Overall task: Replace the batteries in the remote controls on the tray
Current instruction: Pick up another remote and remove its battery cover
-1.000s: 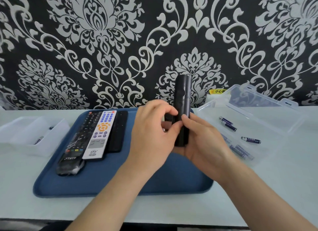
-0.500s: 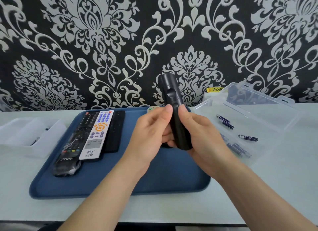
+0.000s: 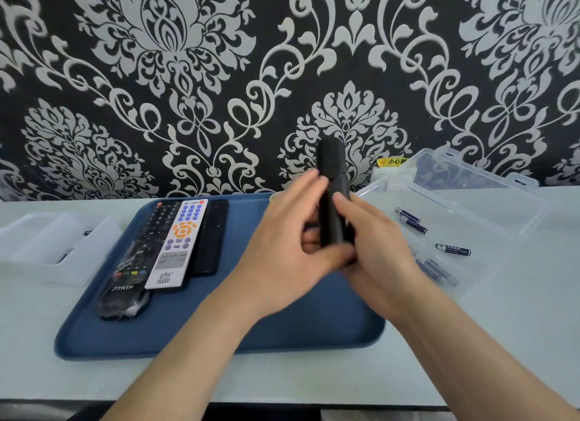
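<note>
My right hand [image 3: 379,245] grip curled round the upright black remote [image 3: 331,169] at frame centre, above the blue tray [image 3: 219,336], my left hand [image 3: 288,241] blurred against it, grip I cannot tell, batteries [image 3: 453,250] in a clear box [image 3: 502,232] centre right

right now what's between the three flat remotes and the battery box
Head view: bare tray, with left hand and right hand holding a black remote above.

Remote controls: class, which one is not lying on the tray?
The plain black remote, held upright by left hand and right hand above the tray; three others lie flat on it.
</note>
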`<state>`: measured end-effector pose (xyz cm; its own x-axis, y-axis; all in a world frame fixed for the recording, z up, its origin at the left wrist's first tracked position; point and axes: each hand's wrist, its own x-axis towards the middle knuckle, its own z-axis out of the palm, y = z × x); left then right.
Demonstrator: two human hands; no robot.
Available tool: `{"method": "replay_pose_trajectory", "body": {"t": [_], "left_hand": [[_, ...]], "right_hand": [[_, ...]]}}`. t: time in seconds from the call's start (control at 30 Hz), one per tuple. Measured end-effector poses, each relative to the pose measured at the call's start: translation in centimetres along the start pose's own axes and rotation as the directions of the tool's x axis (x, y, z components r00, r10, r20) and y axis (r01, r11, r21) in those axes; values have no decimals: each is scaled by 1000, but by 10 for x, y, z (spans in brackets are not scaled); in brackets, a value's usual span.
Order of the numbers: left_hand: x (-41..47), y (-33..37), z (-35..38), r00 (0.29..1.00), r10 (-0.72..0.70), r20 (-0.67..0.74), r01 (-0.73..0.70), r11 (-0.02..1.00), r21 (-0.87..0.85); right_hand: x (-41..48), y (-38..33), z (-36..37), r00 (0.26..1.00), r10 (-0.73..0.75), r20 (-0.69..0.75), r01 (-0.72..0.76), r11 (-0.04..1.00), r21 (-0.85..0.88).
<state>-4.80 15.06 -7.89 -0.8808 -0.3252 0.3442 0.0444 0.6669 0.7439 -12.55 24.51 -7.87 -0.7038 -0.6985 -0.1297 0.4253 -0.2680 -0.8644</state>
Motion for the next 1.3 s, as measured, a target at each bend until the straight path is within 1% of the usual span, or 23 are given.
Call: {"method": "replay_pose_trajectory", "body": {"t": [0.03, 0.07, 0.1, 0.17, 0.23, 0.33, 0.5, 0.57, 0.63, 0.7, 0.77, 0.87, 0.93, 0.97, 1.0, 1.07, 1.1, 1.13, 1.17, 1.2, 1.23, 1.27, 1.3], "left_hand": [[-1, -1, 2, 994, 45, 102, -66, 975, 210], [-3, -2, 4, 984, 72, 163, -126, 928, 351], [-4, 0, 7, 979, 102, 177, -170, 887, 429], [-5, 0, 11, 961, 253, 109, -271, 801, 534], [-4, 0, 12, 928, 365, 70, -331, 724, 605], [-4, -3, 12, 881, 471, 46, -394, 675, 624], [-4, -1, 12, 790, 607, -92, -463, 687, 560], [-5, 2, 11, 764, 632, -130, -476, 687, 549], [-6, 2, 11, 737, 658, -152, -485, 673, 558], [-6, 1, 11, 715, 681, -159, -500, 657, 565], [-6, 0, 11, 691, 701, -176, -519, 651, 554], [-7, 0, 11, 650, 726, -224, -535, 647, 543], [-6, -1, 9, 641, 736, -218, -541, 635, 552], [-5, -2, 7, 654, 729, -202, -543, 638, 545], [-5, -3, 4, 684, 706, -180, -547, 661, 513], [-4, -6, -1, 791, 591, -161, -500, 775, 387], [-5, -6, -4, 854, 491, -171, -428, 850, 307], [-6, -5, -6, 912, 365, -187, -322, 920, 224], [-6, -4, -8, 950, 239, -200, -212, 966, 151], [-5, -3, -9, 969, 142, -201, -120, 986, 119], [-5, -3, -9, 979, 73, -191, -46, 989, 142], [-4, -1, -8, 984, 34, -175, 5, 976, 216], [-5, 0, -6, 986, 24, -163, 28, 950, 312]], "right_hand": [[0, -3, -2, 999, 11, -35, -11, 1000, 9], [0, -5, -5, 998, 18, -61, -19, 1000, -7], [0, -6, -8, 997, 28, -75, -30, 999, -20], [2, -6, -11, 996, 54, -77, -53, 998, 15], [3, -5, -11, 994, 84, -66, -81, 996, 45], [7, -2, -12, 995, 92, -48, -92, 996, -7], [6, 1, -14, 998, 40, -57, -44, 996, -72], [5, 1, -14, 998, 48, -33, -48, 999, -13], [4, 0, -13, 996, 89, 0, -89, 992, 91], [3, -2, -12, 992, 127, 20, -128, 979, 157], [4, -3, -13, 990, 141, 16, -142, 976, 166], [5, -4, -14, 992, 128, 4, -127, 983, 135], [7, -5, -16, 992, 127, 12, -128, 984, 120], [8, -5, -16, 991, 134, 11, -134, 984, 121], [9, -5, -17, 990, 140, 3, -139, 982, 129], [11, -7, -19, 992, 124, -13, -120, 982, 148], [11, -9, -21, 996, 88, -22, -83, 985, 149], [12, -12, -23, 999, 35, -33, -30, 990, 140], [12, -15, -26, 999, -22, -44, 28, 992, 123], [11, -18, -27, 996, -76, -51, 81, 991, 103], [10, -19, -27, 992, -116, -55, 120, 990, 79], [8, -18, -25, 988, -140, -63, 143, 989, 48], [7, -16, -23, 985, -154, -80, 156, 988, 13]]}}
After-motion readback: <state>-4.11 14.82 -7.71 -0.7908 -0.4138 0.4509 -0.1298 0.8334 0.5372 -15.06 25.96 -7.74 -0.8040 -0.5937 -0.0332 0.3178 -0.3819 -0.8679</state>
